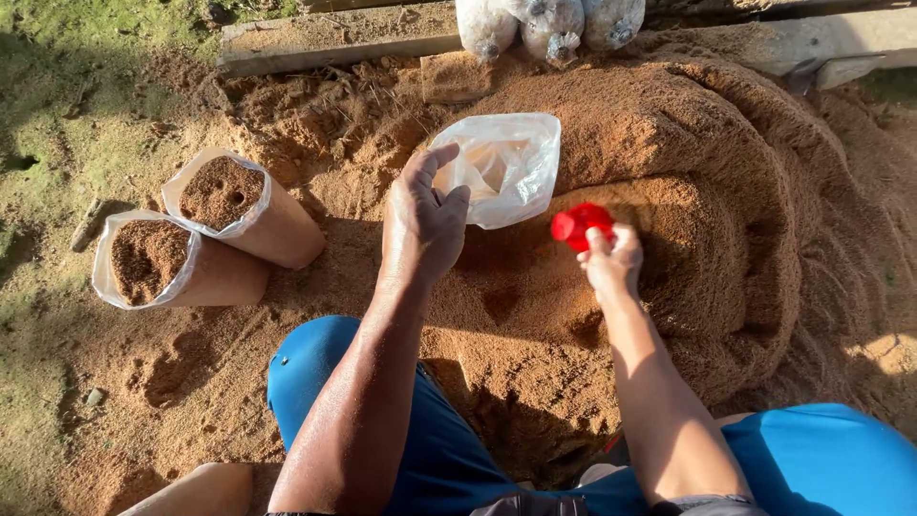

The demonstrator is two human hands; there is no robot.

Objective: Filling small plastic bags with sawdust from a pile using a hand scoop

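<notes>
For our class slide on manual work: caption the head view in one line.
Left hand holds open a clear plastic bag while right hand grips a red scoop over sawdust.

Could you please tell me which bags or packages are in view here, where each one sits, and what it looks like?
Clear plastic bag: empty, held open by the left hand on the sawdust pile.
Two filled bags: left, clear, cylindrical, packed with brown sawdust.
Pale tied bags: top edge, rounded.
No labels, signs or screens.

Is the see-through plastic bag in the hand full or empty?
Empty, it seems. The clear plastic bag, held open by the left hand, looks see-through and limp, with no brown sawdust showing inside, unlike the two filled plastic bags nearby.
</notes>
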